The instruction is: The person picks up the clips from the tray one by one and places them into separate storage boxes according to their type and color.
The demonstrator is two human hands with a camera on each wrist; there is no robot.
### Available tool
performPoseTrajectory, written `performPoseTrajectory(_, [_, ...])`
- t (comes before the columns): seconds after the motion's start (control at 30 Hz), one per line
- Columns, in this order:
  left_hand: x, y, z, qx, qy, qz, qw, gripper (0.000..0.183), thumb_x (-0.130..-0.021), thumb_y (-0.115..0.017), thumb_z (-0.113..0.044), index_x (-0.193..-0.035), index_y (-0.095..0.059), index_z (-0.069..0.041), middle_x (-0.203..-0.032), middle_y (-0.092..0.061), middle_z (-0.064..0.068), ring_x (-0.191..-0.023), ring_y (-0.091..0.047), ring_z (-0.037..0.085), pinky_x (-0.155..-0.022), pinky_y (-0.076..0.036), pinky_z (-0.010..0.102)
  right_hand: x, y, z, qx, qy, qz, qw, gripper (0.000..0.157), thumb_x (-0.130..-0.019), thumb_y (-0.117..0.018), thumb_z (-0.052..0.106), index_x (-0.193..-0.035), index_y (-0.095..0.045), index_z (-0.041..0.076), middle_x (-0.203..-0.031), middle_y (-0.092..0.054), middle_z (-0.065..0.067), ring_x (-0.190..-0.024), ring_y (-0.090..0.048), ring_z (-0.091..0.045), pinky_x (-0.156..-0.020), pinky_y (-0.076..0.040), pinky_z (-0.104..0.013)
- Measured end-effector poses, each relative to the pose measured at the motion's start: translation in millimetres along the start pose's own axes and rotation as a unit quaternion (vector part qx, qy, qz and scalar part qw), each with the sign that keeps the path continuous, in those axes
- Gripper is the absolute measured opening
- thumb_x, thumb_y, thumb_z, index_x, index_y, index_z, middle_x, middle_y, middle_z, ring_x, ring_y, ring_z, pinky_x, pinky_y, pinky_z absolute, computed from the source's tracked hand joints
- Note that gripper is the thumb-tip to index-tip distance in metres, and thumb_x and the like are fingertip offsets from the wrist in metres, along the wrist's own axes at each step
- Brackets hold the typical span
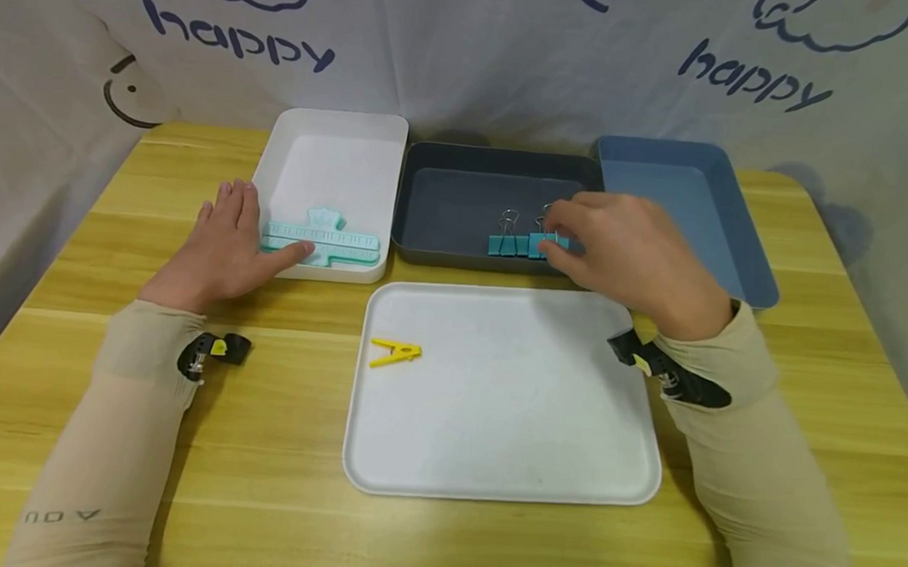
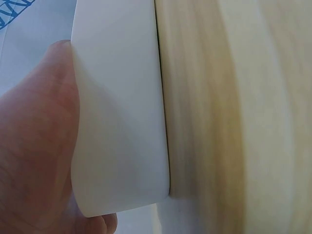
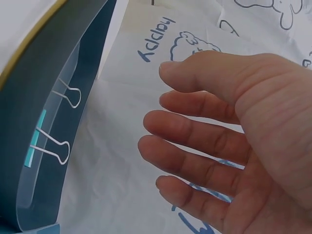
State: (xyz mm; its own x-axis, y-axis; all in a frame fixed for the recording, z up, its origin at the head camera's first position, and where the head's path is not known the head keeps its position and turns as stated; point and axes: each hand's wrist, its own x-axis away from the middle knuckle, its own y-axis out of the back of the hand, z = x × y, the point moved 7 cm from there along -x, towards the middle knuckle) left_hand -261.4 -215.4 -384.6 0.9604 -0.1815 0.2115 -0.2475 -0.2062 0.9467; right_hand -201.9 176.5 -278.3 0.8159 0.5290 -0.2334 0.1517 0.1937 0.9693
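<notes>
My left hand rests at the left side of a white tray, fingers spread along its edge. Its thumb reaches over the front rim, its tip overlapping mint-green clips with ruler marks that lie inside. In the left wrist view the thumb is against the tray's wall. Above the right part of a dark grey tray is my right hand, its loosely bent fingers apart and holding nothing in the right wrist view. Close by its fingertips, two teal binder clips stand side by side in that tray.
A yellow clothespin lies at the left on a large white tray in front. At the back right stands a blue tray, partly behind the right hand. A cloth with printed words hangs behind the wooden table.
</notes>
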Motion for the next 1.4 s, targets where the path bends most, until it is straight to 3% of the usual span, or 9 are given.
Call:
performPoseTrajectory(0.77, [-0.9,-0.5,0.0,0.002,0.001,-0.002,1.0,0.124,-0.094,-0.04,-0.08,-0.158,0.02,0.008,-0.167,0.023,0.032,-0.158,0.019,0.051,-0.13,0.006,0.066,2.0,-5.9,23.8,0.009,0.066,-0.022,0.998,0.018,-0.093,-0.078,0.024,-0.101,-0.076,0.009,-0.088,-0.074,-0.007,-0.066,-0.065,-0.018,-0.053,-0.052,-0.033])
performPoseTrajectory(0.97, [-1.1,-0.1,0.2,0.001,0.0,-0.003,1.0,0.124,-0.094,-0.04,-0.08,-0.158,0.02,0.008,-0.167,0.022,0.033,-0.158,0.018,0.051,-0.13,0.006,0.066,0.4,-11.2,31.7,-0.003,0.086,-0.012,0.996,0.017,-0.095,-0.076,0.025,-0.103,-0.077,0.01,-0.087,-0.072,-0.006,-0.067,-0.061,-0.016,-0.057,-0.051,-0.032])
performPoseTrajectory(1.4, [-1.6,0.2,0.4,-0.003,0.006,0.002,1.0,0.123,-0.095,-0.039,-0.079,-0.158,0.019,0.009,-0.167,0.024,0.032,-0.157,0.02,0.051,-0.129,0.007,0.067,-0.6,-19.2,48.2,-0.031,0.15,-0.031,0.988,0.009,-0.095,-0.074,0.019,-0.097,-0.077,0.01,-0.087,-0.07,-0.006,-0.07,-0.062,-0.017,-0.061,-0.053,-0.031])
